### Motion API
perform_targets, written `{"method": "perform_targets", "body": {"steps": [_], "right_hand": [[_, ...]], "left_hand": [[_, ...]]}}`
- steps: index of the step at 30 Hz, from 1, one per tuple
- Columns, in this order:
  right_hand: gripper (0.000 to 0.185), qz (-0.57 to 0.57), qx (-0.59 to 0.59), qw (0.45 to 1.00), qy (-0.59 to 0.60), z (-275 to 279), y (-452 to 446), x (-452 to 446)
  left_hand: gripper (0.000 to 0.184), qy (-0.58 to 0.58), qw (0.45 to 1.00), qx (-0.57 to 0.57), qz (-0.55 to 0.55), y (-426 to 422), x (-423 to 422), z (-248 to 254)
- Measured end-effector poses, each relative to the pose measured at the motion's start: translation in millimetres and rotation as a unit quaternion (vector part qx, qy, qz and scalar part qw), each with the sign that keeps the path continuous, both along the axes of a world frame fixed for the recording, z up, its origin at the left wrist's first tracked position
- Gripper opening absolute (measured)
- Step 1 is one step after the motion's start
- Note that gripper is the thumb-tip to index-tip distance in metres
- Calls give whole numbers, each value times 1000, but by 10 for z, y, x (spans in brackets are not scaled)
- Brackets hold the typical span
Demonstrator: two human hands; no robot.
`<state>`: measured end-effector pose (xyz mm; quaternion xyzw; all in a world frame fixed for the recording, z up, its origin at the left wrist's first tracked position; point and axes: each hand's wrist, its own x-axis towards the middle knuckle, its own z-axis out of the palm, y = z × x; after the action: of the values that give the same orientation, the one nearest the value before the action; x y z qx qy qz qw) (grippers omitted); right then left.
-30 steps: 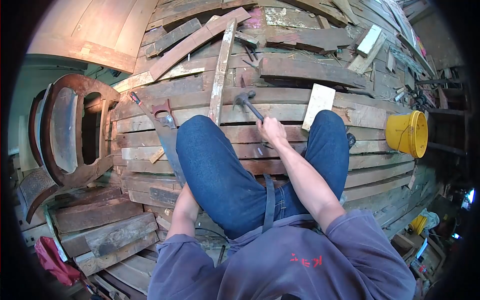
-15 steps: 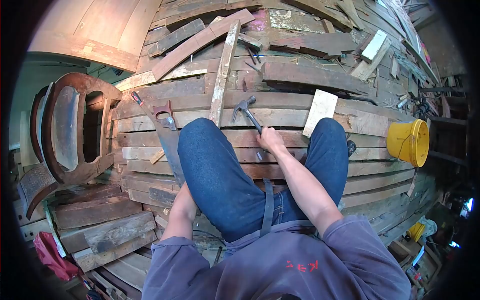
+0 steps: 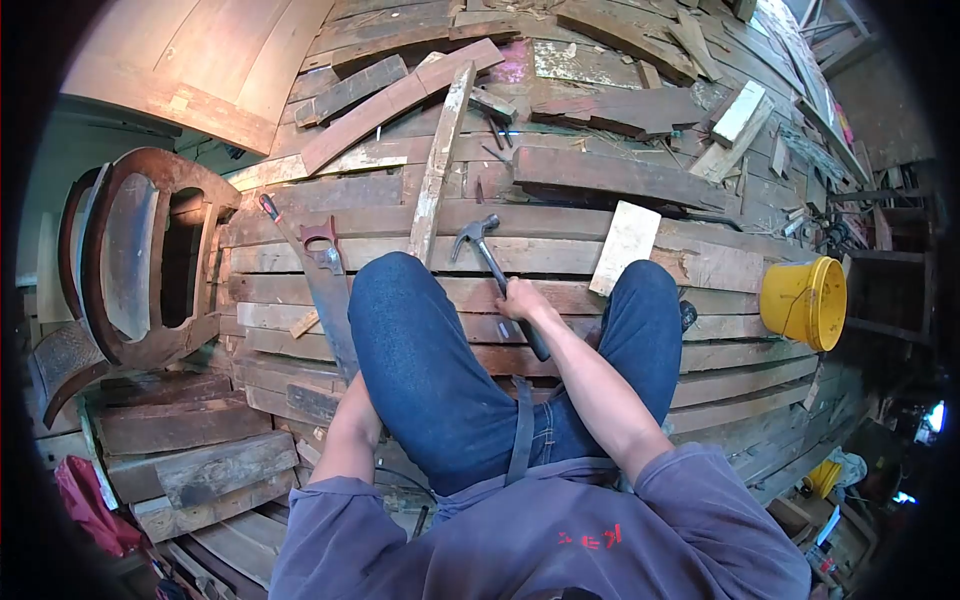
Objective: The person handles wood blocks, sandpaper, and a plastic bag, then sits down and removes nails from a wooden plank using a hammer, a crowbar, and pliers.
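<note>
My right hand (image 3: 522, 299) is closed around the dark handle of a claw hammer (image 3: 488, 255), between my knees. The hammer's metal head points away from me, over the wooden slats, and the handle's end sticks out below my fist. My left forearm (image 3: 352, 425) goes down beside my left thigh, which hides the hand. A handsaw (image 3: 328, 290) with a reddish-brown handle lies left of my left knee, its blade running down toward that hidden hand. Close to the saw handle is a screwdriver-like tool with a red and black handle (image 3: 269, 207).
A pale board piece (image 3: 626, 247) lies by my right knee. A yellow bucket (image 3: 826, 303) stands at the right. A curved wooden chair frame (image 3: 140, 255) is at the left. Loose planks, such as a long narrow one (image 3: 441, 165), lie ahead on the slatted floor.
The whole view has shifted slightly, so things sit lower and further left. More of the hammer's handle now shows below my right hand, which still grips it.
</note>
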<state>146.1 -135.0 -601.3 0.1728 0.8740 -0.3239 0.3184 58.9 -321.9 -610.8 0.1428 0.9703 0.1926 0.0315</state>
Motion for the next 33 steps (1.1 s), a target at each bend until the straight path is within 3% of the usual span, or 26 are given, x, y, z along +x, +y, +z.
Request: {"method": "perform_targets", "body": {"steps": [6,10,12,15,16,17,18,19,20,22,24,33], "right_hand": [[41,1,-63,998,-3,223,13,-57],[40,11,-42,997,56,274,-13,5],[39,40,-40,998,34,463,-6,-1],[30,129,-39,988,76,135,-79,-1],[23,114,-32,988,96,376,-33,77],[22,110,8,986,121,-19,-114,53],[22,75,-29,992,99,447,2,165],[21,26,-97,989,111,107,8,141],[23,45,-52,989,129,281,87,197],[27,-16,-101,988,115,444,281,316],[27,-3,-56,992,110,810,455,407],[29,-34,-16,992,120,562,487,374]], "left_hand": [[58,1,1000,-2,-5,79,-44,25],[58,6,1000,-5,-21,181,-139,25],[57,11,999,-2,-32,253,-228,50],[57,14,998,2,-57,400,-428,108],[57,14,997,11,-71,519,-502,132],[57,13,997,13,-81,640,-572,171],[57,13,996,15,-91,764,-629,218],[57,12,995,12,-98,877,-677,272],[57,12,995,5,-102,976,-715,322],[57,8,994,-9,-108,1138,-752,437],[57,5,994,-19,-111,1290,-786,525],[56,-14,989,-41,-140,1543,-886,757]]}}
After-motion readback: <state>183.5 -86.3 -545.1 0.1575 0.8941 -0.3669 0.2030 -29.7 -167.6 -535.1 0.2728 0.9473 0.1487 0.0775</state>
